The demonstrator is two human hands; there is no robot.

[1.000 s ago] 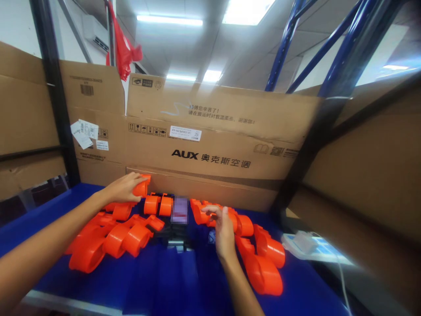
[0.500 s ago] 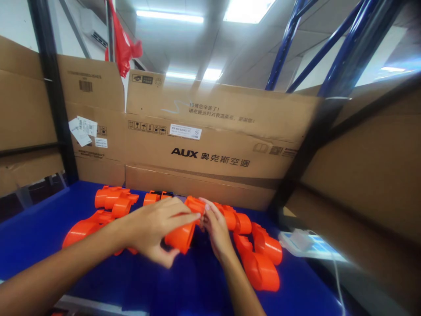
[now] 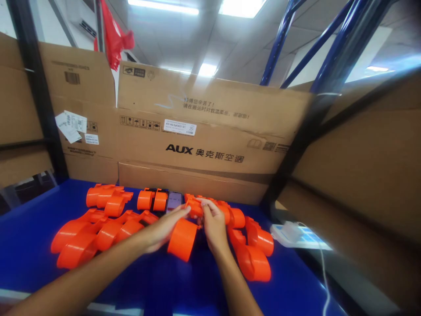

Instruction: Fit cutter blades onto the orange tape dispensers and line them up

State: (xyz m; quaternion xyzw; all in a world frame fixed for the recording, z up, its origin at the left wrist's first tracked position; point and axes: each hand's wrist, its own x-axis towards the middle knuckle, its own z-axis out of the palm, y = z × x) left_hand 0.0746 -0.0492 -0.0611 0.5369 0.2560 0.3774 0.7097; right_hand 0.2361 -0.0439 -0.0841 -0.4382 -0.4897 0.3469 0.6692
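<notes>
Both hands meet over a blue table (image 3: pixel 184 285) covered with orange plastic parts. My left hand (image 3: pixel 162 228) grips one orange part (image 3: pixel 182 238) by its round open end, which faces me. My right hand (image 3: pixel 213 224) is closed on the narrow far end of that same part. More orange parts lie in a pile on the left (image 3: pixel 88 235) and in a row on the right (image 3: pixel 251 254). A phone (image 3: pixel 173 201) lies between the piles, just beyond my fingers.
Cardboard boxes (image 3: pixel 204 145) wall the back and right side of the table. A white power strip (image 3: pixel 294 232) with a cable sits at the right edge. Black (image 3: pixel 36 101) and blue rack posts (image 3: pixel 279 39) stand around; a red bag (image 3: pixel 113 37) hangs upper left.
My left hand left the far pile, took up an orange part and brought it to the middle. My right hand closed on its far end. The view tilted slightly down.
</notes>
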